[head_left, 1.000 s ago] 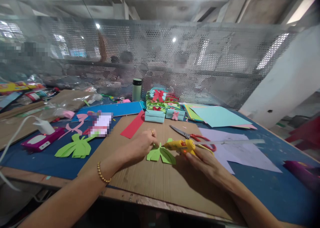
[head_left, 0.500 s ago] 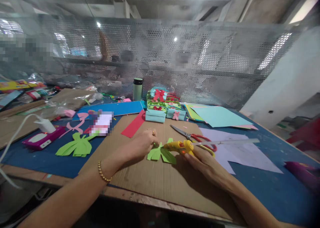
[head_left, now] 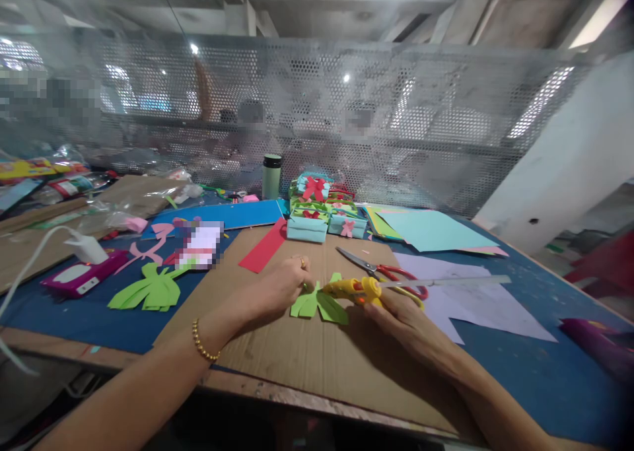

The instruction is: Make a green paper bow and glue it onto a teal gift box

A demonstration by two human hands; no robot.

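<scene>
My right hand (head_left: 399, 309) is wrapped round a yellow hot glue gun (head_left: 354, 289), with a clear glue stick (head_left: 460, 281) jutting out of its back end. The gun's nozzle points left, at the middle of a green paper bow (head_left: 310, 304) lying on a cardboard sheet (head_left: 257, 348). Fingers closed, my left hand (head_left: 284, 284) pinches the bow at its upper left; the fingertips are partly hidden. Red-handled scissors (head_left: 369, 266) lie partly open just behind the glue gun. A red paper strip (head_left: 262, 247) rests on the cardboard beyond my left hand.
Small paper boxes with bows (head_left: 307, 230) are stacked at the back, beside a green bottle (head_left: 271, 177). Coloured sheets (head_left: 436, 230) and lilac paper (head_left: 495, 306) lie right. Left are another green paper piece (head_left: 156, 289), a purple power strip (head_left: 82, 276) and a white cable (head_left: 30, 273).
</scene>
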